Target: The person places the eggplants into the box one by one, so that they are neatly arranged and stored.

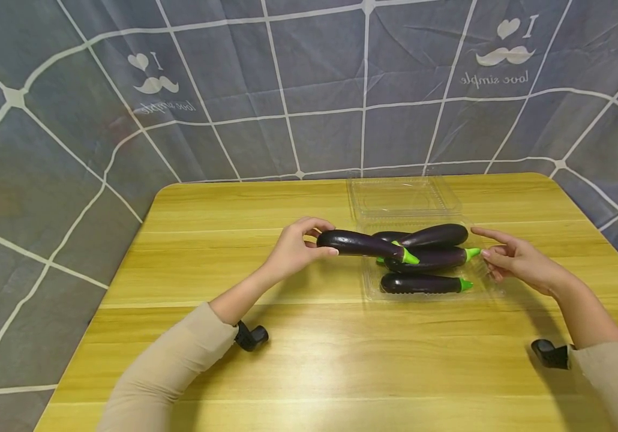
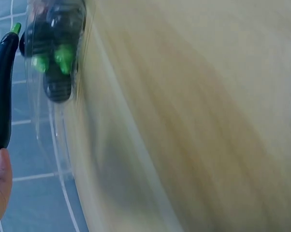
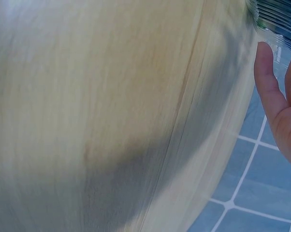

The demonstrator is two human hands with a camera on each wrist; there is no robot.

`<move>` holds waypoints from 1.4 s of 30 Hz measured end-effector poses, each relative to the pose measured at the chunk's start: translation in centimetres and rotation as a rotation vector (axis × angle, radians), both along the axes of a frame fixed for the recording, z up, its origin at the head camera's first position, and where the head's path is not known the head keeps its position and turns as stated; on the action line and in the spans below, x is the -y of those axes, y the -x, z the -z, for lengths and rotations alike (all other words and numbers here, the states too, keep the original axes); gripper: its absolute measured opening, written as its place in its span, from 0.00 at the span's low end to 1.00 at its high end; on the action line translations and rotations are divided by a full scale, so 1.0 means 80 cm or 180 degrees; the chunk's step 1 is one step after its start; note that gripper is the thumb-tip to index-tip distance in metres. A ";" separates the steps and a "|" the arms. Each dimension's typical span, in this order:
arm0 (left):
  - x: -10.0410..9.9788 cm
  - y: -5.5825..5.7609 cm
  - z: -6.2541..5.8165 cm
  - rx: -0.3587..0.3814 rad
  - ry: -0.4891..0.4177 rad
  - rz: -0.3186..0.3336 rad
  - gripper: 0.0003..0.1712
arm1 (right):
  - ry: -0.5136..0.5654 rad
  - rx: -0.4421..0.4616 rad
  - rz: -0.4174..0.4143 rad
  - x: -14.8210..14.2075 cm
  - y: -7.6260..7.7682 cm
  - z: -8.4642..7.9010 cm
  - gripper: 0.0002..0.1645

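Yellow wood grain runs across the table (image 1: pixel 287 336), with a grey gridded cloth (image 1: pixel 233 90) hanging behind it. On it, the left hand (image 1: pixel 293 249) grips the blunt end of an eggplant (image 1: pixel 360 244), fingers and thumb curled round it, holding it level with its green stem over the left edge of a clear tray (image 1: pixel 482 288). The right hand (image 1: pixel 514 258) is at the tray's right side, fingers loosely extended and holding nothing, fingertips just beside the green stem of a tray eggplant; whether they touch is hard to tell. Three more eggplants (image 1: pixel 422 283) lie in the tray. Its clear lid (image 1: pixel 403 195) lies open behind it. Both wrist views are blurred.
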State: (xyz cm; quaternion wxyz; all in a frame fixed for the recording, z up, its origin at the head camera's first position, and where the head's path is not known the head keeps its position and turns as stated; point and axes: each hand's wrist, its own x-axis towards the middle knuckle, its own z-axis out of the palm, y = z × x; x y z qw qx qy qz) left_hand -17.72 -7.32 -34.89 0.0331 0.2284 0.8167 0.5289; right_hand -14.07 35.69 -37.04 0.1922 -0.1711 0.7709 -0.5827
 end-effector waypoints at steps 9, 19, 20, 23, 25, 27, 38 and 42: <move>-0.020 -0.013 0.003 0.0044 -0.0004 0.0140 0.21 | 0.0026 0.0012 -0.0003 0.000 0.000 0.000 0.31; -0.037 -0.028 0.009 0.0058 0.0001 0.0254 0.22 | -0.0021 0.0015 0.0042 0.001 0.001 0.001 0.31; -0.039 -0.029 0.010 0.0053 -0.0006 0.0270 0.22 | -0.0026 0.0015 0.0044 0.001 0.001 0.002 0.31; -0.045 -0.033 0.013 0.0036 -0.0008 0.0297 0.22 | -0.0039 0.0012 0.0047 0.001 0.000 0.003 0.31; -0.050 -0.036 0.015 -0.0002 0.0007 0.0293 0.22 | -0.0039 0.0004 0.0045 0.001 -0.001 0.003 0.31; -0.054 -0.039 0.017 -0.0048 0.0034 0.0285 0.22 | -0.0033 -0.0005 0.0041 0.001 -0.001 0.003 0.31; -0.073 -0.048 0.018 -0.0301 0.0156 0.0254 0.22 | -0.0014 -0.0015 0.0043 0.001 -0.002 0.003 0.31; -0.077 -0.049 0.019 -0.0313 0.0177 0.0256 0.22 | -0.0053 -0.0014 0.0075 0.001 -0.002 0.003 0.31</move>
